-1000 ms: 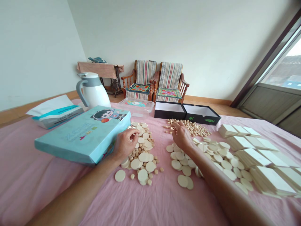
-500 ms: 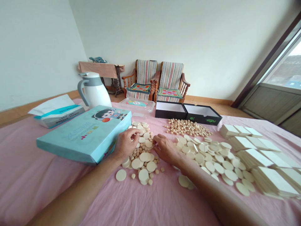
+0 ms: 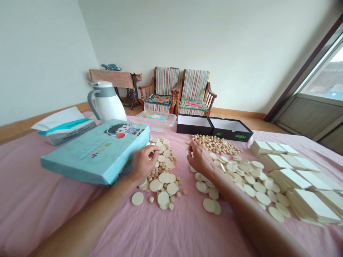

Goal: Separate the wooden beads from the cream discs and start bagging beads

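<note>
My left hand (image 3: 144, 159) hovers at the left side of a mixed pile of pale round wooden discs (image 3: 163, 198) and small wooden beads (image 3: 161, 166). Its thumb and fingers are pinched together; anything between them is too small to make out. Over to the right, my right hand (image 3: 200, 157) is closed with curled fingers, pointing down between a heap of small wooden beads (image 3: 218, 144) and a spread of round wooden discs (image 3: 249, 180). Whatever sits in its fingertips is hidden.
A light blue box (image 3: 93, 153) lies left of the mixed pile, near a tissue pack (image 3: 66, 126) and a white jug (image 3: 108, 103). Black open boxes (image 3: 227, 134) and a clear plastic lid (image 3: 158, 123) stand behind. Stacked white rectangular pieces (image 3: 302, 178) line the right side.
My right hand has moved right and slightly up, from the mixed pile's edge to the bead heap's near left side. My left hand stays almost still.
</note>
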Motion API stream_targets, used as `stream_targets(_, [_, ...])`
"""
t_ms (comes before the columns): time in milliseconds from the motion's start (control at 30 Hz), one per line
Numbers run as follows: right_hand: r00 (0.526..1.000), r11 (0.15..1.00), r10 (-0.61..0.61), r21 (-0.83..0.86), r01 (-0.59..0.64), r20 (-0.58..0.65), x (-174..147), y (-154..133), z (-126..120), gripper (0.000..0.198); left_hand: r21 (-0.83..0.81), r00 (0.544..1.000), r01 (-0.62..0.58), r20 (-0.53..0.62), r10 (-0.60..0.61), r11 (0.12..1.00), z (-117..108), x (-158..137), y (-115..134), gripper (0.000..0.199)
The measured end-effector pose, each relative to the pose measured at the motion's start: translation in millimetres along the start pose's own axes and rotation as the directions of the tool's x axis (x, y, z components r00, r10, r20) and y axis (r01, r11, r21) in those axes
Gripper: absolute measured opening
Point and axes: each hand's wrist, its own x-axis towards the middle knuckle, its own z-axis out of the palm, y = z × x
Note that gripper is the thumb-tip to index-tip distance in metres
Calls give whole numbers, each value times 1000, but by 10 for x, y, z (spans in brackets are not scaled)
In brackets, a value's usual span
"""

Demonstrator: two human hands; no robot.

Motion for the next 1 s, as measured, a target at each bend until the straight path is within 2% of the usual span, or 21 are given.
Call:
stream_targets(100, [998, 1000, 14, 9, -13, -67, 35, 75, -18, 18, 0, 1000, 3, 2, -3, 1000, -1, -3, -1, 18])
stream_targets(200, [991, 988, -130, 93, 125, 42, 10, -2, 12, 18, -3, 1000, 5, 3, -5, 1000, 3, -4, -4, 18])
stream_targets(300, [933, 947, -310, 142, 287, 183, -48, -138, 63, 25, -3, 1000, 11, -5, -11, 1000, 6, -4, -4, 18])
stream_targets(367, [899, 935, -354, 122, 333, 260, -82, -203, 93, 27, -4, 1000, 11, -10, -11, 1000, 6, -2, -1, 18])
stream_targets(533, [912, 954, -285, -4, 300, 296, -118, -249, 149, 22, -5, 1000, 0, -4, 0, 1000, 4, -2, 2, 18])
stream_targets(733, [943, 974, -213, -14, 224, 257, -108, -214, 202, 18, 5, 1000, 1, 2, -1, 1000, 7, -8, -13, 19])
stream_targets(867, [970, 989, -110, -72, 128, 217, 84, -25, 82, 21, 5, 1000, 7, 1, -7, 1000, 12, -7, -25, 18])
stream_targets(1000, [993, 990, -11, -138, 27, 118, 345, 195, -78, 27, 5, 1000, 5, 1, -5, 1000, 14, -7, -36, 18])
